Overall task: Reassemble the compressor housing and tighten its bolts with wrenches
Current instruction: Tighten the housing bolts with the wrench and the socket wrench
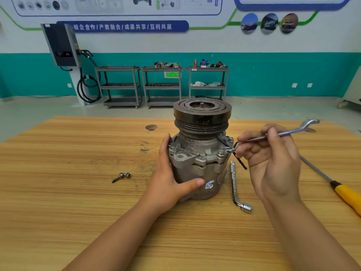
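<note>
A light wooden table point(78, 192) with striped grain is shown across the lower part of the view. A grey metal compressor point(197, 163) is stood upright near the middle of it, topped by a dark grooved pulley point(202, 116). To the left, well apart from the compressor, two small bolts point(122, 176) are laid touching each other. Just right of the compressor's base, a chrome L-shaped socket wrench point(235, 189) is laid flat. Farther right, a screwdriver point(332, 182) with a yellow handle is laid at a slant. A dark round mark point(151, 127) is seen on the far tabletop.
</note>
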### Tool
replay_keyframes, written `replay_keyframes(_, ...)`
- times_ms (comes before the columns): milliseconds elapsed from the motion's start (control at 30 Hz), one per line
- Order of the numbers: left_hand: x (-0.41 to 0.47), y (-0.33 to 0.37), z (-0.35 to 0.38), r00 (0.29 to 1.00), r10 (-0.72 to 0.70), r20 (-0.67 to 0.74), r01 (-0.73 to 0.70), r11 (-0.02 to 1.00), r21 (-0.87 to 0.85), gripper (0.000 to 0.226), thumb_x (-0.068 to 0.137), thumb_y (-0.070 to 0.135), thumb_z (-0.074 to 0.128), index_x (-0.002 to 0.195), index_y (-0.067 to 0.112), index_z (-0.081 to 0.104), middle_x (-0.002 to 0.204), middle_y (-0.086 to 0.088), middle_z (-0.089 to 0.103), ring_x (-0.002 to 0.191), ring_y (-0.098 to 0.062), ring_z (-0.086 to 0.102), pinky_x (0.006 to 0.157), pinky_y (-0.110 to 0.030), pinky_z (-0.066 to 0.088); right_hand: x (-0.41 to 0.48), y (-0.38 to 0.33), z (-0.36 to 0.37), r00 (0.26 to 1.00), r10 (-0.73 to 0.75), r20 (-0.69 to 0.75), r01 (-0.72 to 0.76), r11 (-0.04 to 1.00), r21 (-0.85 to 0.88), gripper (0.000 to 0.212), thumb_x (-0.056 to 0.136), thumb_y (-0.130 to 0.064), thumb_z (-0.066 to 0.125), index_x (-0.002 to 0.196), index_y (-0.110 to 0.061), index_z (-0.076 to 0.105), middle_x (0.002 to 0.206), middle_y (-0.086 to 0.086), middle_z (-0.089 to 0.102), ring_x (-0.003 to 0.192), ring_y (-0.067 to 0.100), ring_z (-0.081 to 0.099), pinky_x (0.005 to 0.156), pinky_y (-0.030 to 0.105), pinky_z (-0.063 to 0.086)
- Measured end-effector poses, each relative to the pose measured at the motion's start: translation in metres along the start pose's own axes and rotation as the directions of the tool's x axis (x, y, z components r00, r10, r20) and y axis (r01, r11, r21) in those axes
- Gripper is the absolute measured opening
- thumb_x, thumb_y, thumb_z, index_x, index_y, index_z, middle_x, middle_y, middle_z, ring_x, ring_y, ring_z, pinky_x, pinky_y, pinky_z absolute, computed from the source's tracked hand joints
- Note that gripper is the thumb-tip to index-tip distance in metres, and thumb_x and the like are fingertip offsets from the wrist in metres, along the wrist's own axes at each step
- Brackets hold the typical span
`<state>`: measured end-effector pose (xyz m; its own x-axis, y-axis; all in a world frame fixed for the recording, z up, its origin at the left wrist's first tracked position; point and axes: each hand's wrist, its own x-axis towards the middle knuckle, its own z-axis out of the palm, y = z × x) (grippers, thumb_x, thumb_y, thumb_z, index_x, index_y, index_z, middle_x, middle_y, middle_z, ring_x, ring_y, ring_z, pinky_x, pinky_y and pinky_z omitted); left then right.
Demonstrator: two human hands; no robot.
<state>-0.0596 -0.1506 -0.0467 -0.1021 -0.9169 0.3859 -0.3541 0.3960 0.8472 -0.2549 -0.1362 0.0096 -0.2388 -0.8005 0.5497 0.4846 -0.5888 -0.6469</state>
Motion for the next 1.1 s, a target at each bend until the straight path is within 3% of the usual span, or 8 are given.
replay_keyframes(167, -0.001, 0.001, 0.000, 1.000, 0.011, 0.016, -0.011, 1.000, -0.013, 0.115, 0.050, 0.063, 0.077, 0.125, 0.072, -0.010, 0.133, 0.043, 0.021, 0.117, 0.028, 0.030, 0.088, 0.008, 0.026, 0.004, 0.001, 0.000, 0.980, 0.163, 0.111, -0.169, 0.984, 0.048, 0.015, 0.097, -0.012, 0.033, 0.090, -0.010, 0.046, 0.075, 0.014, 0.070, 0.056, 0.021, 0.065, 0.059, 0.026, 0.055)
replay_keyframes(333, -0.001, 0.002, 0.001, 1.000, 0.009, 0.012, -0.009, 1.000, -0.024, 0.117, 0.050, 0.061, 0.077, 0.128, 0.069, -0.009, 0.137, 0.038, 0.024, 0.128, 0.012, 0.033, 0.099, -0.005, 0.029, 0.004, 0.005, -0.001, 0.973, 0.232, 0.014, -0.232, 0.970, 0.066, 0.023, 0.099, -0.006, 0.027, 0.086, -0.010, 0.045, 0.068, 0.013, 0.068, 0.049, 0.021, 0.060, 0.053, 0.023, 0.051)
replay_keyframes(433, 0.000, 0.000, 0.001, 1.000, 0.012, 0.014, -0.011, 0.999, -0.034, 0.120, 0.050, 0.061, 0.078, 0.130, 0.067, -0.011, 0.131, 0.045, 0.022, 0.122, 0.024, 0.032, 0.097, -0.003, 0.030, 0.000, 0.009, 0.001, 0.974, 0.220, -0.050, -0.217, 0.974, 0.065, 0.025, 0.099, -0.004, 0.024, 0.085, -0.011, 0.043, 0.066, 0.012, 0.068, 0.046, 0.020, 0.058, 0.050, 0.022, 0.049)
replay_keyframes(533, 0.001, -0.003, 0.001, 1.000, -0.006, 0.003, 0.007, 0.999, -0.048, 0.128, 0.048, 0.059, 0.080, 0.129, 0.067, -0.018, 0.127, 0.043, 0.022, 0.108, 0.036, 0.030, 0.082, 0.010, 0.027, -0.012, 0.009, 0.003, 0.993, 0.086, -0.085, -0.087, 0.996, -0.008, 0.022, 0.099, -0.007, 0.028, 0.085, -0.012, 0.045, 0.071, 0.013, 0.070, 0.046, 0.021, 0.059, 0.051, 0.024, 0.050)
replay_keyframes(667, 0.005, -0.009, 0.002, 0.999, -0.044, -0.003, 0.044, 0.996, -0.077, 0.137, 0.044, 0.056, 0.084, 0.130, 0.065, -0.022, 0.125, 0.041, 0.028, 0.108, 0.032, 0.035, 0.079, 0.008, 0.031, -0.040, 0.013, 0.005, 0.989, -0.142, -0.039, 0.129, 0.964, -0.234, 0.023, 0.097, -0.020, 0.041, 0.086, -0.026, 0.061, 0.092, 0.012, 0.071, 0.059, 0.024, 0.067, 0.059, 0.030, 0.055)
replay_keyframes(867, 0.005, -0.013, 0.004, 0.996, -0.070, 0.047, 0.074, 0.991, -0.113, 0.140, 0.045, 0.053, 0.082, 0.145, 0.044, -0.016, 0.121, 0.042, 0.028, 0.099, 0.039, 0.033, 0.076, 0.011, 0.028, -0.051, 0.010, 0.003, 0.847, -0.382, 0.370, 0.531, 0.578, -0.620, 0.021, 0.093, -0.024, 0.057, 0.097, -0.008, 0.069, 0.108, 0.004, 0.070, 0.100, 0.017, 0.067, 0.087, 0.033, 0.054)
replay_keyframes(967, 0.005, -0.011, 0.004, 0.994, -0.097, 0.052, 0.102, 0.990, -0.097, 0.138, 0.046, 0.054, 0.080, 0.145, 0.044, -0.016, 0.130, 0.028, 0.038, 0.113, 0.017, 0.044, 0.079, 0.009, 0.030, -0.046, 0.011, 0.008, 0.760, -0.387, 0.523, 0.649, 0.406, -0.643, 0.023, 0.084, -0.017, 0.066, 0.096, 0.002, 0.071, 0.101, 0.012, 0.070, 0.096, 0.016, 0.067, 0.085, 0.028, 0.054)
replay_keyframes(1100, 0.005, -0.011, 0.005, 0.994, -0.107, 0.032, 0.109, 0.992, -0.064, 0.119, 0.047, 0.055, 0.077, 0.124, 0.062, -0.013, 0.130, 0.017, 0.043, 0.120, -0.004, 0.044, 0.075, 0.008, 0.032, -0.040, 0.015, 0.016, 0.756, -0.291, 0.587, 0.652, 0.423, -0.629, 0.016, 0.080, -0.003, 0.070, 0.095, 0.001, 0.072, 0.093, 0.012, 0.066, 0.089, 0.009, 0.063, 0.077, 0.024, 0.053)
